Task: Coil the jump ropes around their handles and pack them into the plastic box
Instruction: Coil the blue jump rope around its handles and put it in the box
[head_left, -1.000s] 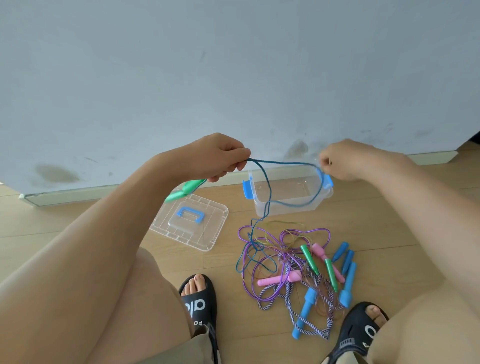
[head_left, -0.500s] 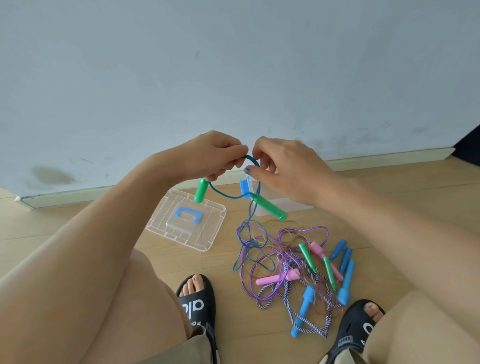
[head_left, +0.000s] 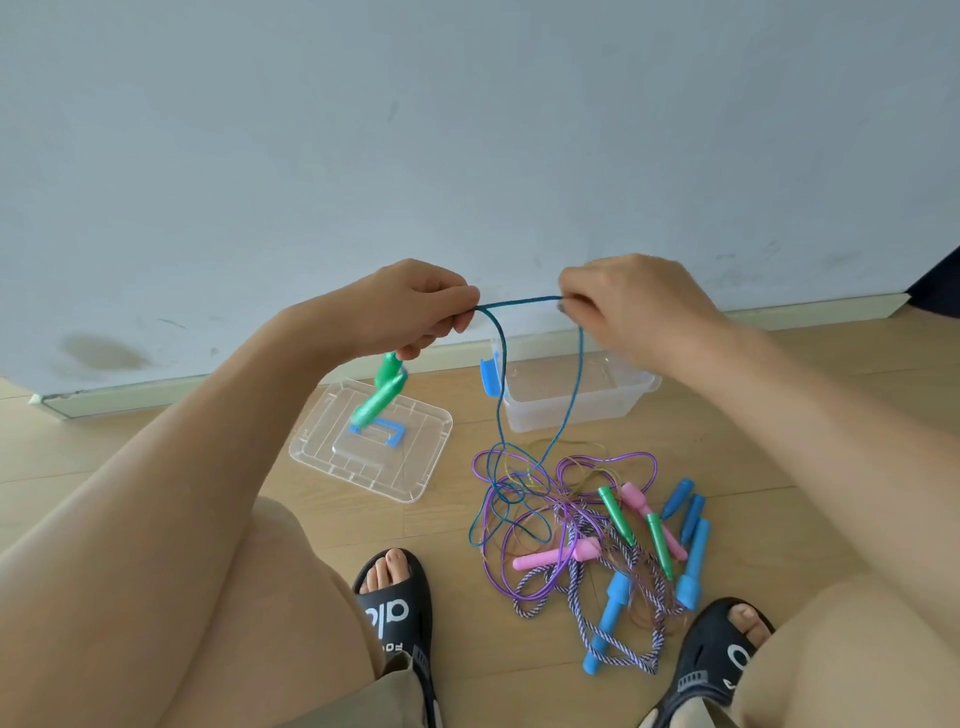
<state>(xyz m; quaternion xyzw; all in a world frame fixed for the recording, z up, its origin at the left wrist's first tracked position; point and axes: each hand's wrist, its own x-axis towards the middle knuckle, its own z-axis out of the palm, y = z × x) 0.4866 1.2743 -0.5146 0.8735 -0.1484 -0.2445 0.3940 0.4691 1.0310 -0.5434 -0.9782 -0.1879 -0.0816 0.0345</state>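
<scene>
My left hand (head_left: 410, 312) grips two green handles (head_left: 382, 392) that hang below its fist, together with the blue rope (head_left: 519, 303). That rope runs taut to my right hand (head_left: 628, 306), which pinches it. Two strands drop from the hands in front of the clear plastic box (head_left: 639, 392), whose blue latch (head_left: 489, 375) shows on its left end, down into the pile. On the floor lies a tangle of purple, thin and braided ropes (head_left: 545, 499) with pink (head_left: 556, 557), green (head_left: 618, 514) and blue handles (head_left: 693, 558).
The clear lid (head_left: 322, 441) with a blue handle lies on the wooden floor left of the box. A grey wall with a skirting board stands just behind. My knees and two black sandals (head_left: 395, 613) frame the pile from below.
My right hand has handed its green handle to the left hand and slid right along the blue rope. Both handles now hang from the left fist.
</scene>
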